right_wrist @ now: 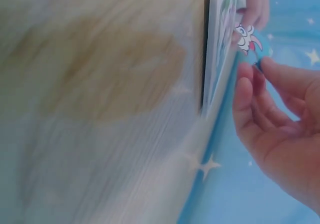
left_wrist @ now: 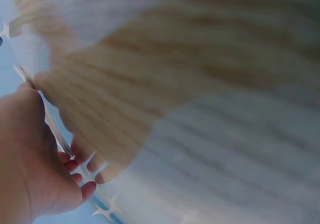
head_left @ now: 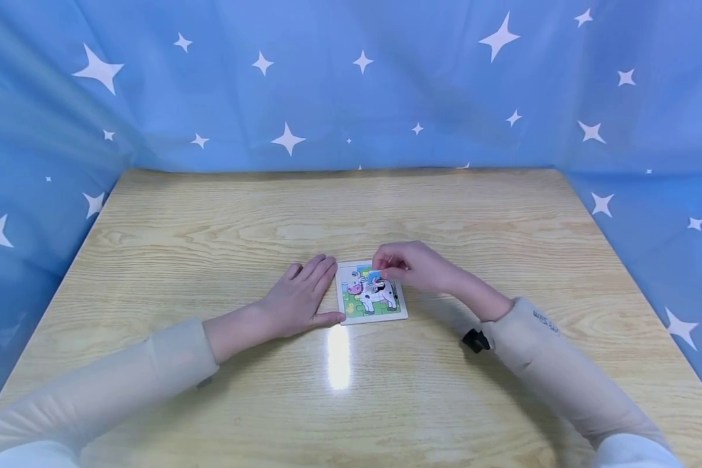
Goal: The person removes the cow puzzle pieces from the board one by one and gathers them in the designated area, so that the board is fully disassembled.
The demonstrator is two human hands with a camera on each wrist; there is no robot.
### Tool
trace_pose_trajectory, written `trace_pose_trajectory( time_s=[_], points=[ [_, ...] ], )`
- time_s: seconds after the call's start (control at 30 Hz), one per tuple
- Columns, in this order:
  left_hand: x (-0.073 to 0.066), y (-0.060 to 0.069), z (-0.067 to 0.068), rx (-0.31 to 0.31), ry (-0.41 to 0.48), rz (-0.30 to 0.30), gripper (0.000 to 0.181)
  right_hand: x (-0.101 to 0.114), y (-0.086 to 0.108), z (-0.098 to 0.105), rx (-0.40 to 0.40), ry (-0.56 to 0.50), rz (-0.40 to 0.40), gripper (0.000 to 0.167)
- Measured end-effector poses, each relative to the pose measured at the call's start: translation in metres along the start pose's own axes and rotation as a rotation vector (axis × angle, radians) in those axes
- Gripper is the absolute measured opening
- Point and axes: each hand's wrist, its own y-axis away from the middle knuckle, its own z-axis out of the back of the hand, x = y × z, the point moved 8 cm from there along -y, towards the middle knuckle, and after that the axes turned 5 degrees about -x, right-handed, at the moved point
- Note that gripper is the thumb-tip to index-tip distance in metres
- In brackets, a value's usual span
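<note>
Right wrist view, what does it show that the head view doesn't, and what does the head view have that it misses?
Only the right wrist view: a close-up of the right hand, with the puzzle board seen nearly edge-on.

Only the head view: the cow picture facing up, both sleeves, left and right, and the black object by the right cuff.

Both: the right hand pinching a puzzle piece, part of the left hand, the wooden table and the starry blue curtain.

- We see bright light and white glare on the bench (head_left: 210, 227).
- We find soft shadows beneath the sleeves (head_left: 567, 370).
- Our wrist views look hazy, blurred.
</note>
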Motion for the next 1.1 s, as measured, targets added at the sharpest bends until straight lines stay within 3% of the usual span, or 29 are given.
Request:
trace_pose_trajectory(
  time_s=[0.33,1.1],
  points=[
    [0.0,0.002,0.003,-0.016,-0.003,-0.005,0.099,-0.016,0.008,0.021,-0.052,0.045,-0.017,0.011],
    [-0.004,0.001,0.004,-0.007,0.004,-0.01,0.098,-0.061,0.027,0.052,-0.075,0.032,-0.176,0.01]
  ],
)
